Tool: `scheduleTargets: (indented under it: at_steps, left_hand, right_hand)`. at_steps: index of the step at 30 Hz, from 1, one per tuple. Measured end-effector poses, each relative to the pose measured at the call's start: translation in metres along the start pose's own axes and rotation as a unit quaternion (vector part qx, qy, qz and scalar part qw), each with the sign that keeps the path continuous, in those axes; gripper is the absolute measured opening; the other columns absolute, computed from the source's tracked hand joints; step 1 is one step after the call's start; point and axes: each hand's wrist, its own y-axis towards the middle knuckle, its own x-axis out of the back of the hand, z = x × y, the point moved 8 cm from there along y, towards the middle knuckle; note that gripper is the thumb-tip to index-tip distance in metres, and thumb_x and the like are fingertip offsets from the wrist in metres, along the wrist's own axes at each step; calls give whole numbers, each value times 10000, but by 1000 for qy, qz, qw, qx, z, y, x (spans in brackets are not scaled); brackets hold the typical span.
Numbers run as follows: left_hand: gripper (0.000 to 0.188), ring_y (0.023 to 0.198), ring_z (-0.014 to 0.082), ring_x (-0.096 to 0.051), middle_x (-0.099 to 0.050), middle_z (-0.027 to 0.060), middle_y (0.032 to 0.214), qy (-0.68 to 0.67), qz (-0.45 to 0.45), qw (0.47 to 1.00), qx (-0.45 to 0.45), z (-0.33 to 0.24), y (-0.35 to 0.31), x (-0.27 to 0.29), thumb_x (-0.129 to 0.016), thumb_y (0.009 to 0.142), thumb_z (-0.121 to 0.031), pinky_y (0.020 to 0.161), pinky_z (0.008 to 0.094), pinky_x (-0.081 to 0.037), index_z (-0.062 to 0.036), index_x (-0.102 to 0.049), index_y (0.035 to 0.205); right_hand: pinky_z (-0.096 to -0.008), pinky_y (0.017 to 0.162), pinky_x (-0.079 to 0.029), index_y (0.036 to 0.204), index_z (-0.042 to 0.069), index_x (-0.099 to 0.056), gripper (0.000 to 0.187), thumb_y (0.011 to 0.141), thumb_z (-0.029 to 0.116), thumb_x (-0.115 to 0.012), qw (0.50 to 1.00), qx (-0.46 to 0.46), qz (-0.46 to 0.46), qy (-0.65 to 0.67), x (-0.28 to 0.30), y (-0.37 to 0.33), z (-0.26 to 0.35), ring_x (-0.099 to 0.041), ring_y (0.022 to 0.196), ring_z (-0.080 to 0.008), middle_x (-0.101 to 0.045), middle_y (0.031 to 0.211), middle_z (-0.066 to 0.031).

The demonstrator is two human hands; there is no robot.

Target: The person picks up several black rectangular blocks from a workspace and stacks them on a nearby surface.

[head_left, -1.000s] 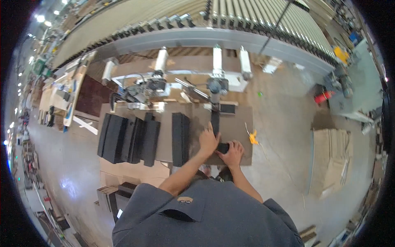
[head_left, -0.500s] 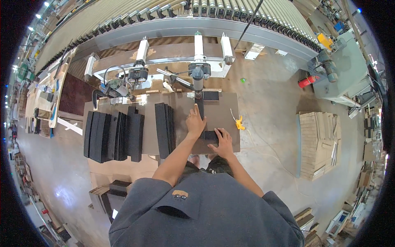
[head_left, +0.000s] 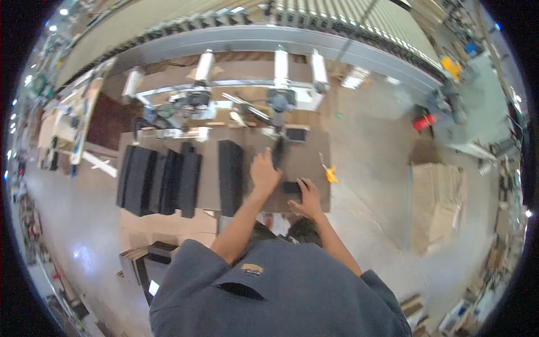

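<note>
Under the upright drill-like machine head [head_left: 280, 106], a narrow black strip [head_left: 279, 150] lies on the brown tabletop, slightly tilted and smeared by motion. My left hand [head_left: 265, 172] is against the strip's left side, fingers bent and thumb toward its near end. A short black block [head_left: 290, 187] sits nearer to me. My right hand [head_left: 307, 200] grips that block's right end, with fingers over the far side and the thumb on the near side. Left of my left hand stands a row of black strips [head_left: 230, 177]. Blur hides the exact finger contact.
More black strip stacks [head_left: 160, 180] fill the table's left part. A small black piece [head_left: 296, 135] lies at the back edge. A yellow air gun [head_left: 331, 173] hangs at the right edge. Beyond are a roller conveyor [head_left: 224, 39], a cardboard stack [head_left: 437, 205] and a red extinguisher [head_left: 424, 122].
The whole view has shifted slightly and blurred. The narrow strip, upright in the picture before, now leans a little. My left index finger no longer points straight along it; my right hand stays at the block.
</note>
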Motion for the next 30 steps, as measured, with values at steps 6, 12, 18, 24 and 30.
scheduleTargets:
  at_steps: [6,12,18,24,30]
  left_hand:
    - [721,1260,399,-675,-727,190,1288,67,29,983,-167,-44,-25,57,-789,853,-123,1085,499,-555,18,-641,1544]
    - [422,1396,345,-640,-720,159,1327,224,106,899,-362,-34,-14,42,-838,893,-199,1294,532,-432,-84,-781,1295]
    - [213,1417,300,-635,-756,101,1311,238,91,827,-502,-18,-17,-12,-724,1002,-195,1367,609,-306,-201,-864,1162]
    - [480,1417,374,-670,-702,184,1488,164,109,948,-250,-19,-26,-20,-764,1034,-295,1267,552,-472,-126,-739,1482]
    - [1031,1048,470,-785,-648,269,1412,41,96,994,12,17,-81,-27,-877,964,-488,844,567,-656,-66,-411,1780]
  right_hand:
    - [-625,1372,-293,1793,105,-404,1197,849,622,-929,999,-20,-20,-30,-15,-10,-9,-383,1675,-455,-444,1786,-215]
    - [-619,1365,-266,1799,34,-348,1301,852,764,-859,998,-23,-50,-40,-24,-17,-21,-362,1679,-456,-429,1792,-224]
    - [-610,1370,-279,1776,47,-405,1213,867,702,-870,999,-14,-43,-21,-25,-11,-16,-374,1680,-448,-449,1784,-215]
    - [-608,1362,-299,1774,83,-422,1191,863,707,-867,998,-31,-48,-34,-24,-16,-27,-386,1680,-426,-463,1783,-179]
    - [-620,1360,-303,1773,96,-432,1200,854,734,-865,997,-30,-61,-28,-29,-16,-9,-382,1684,-423,-450,1798,-171]
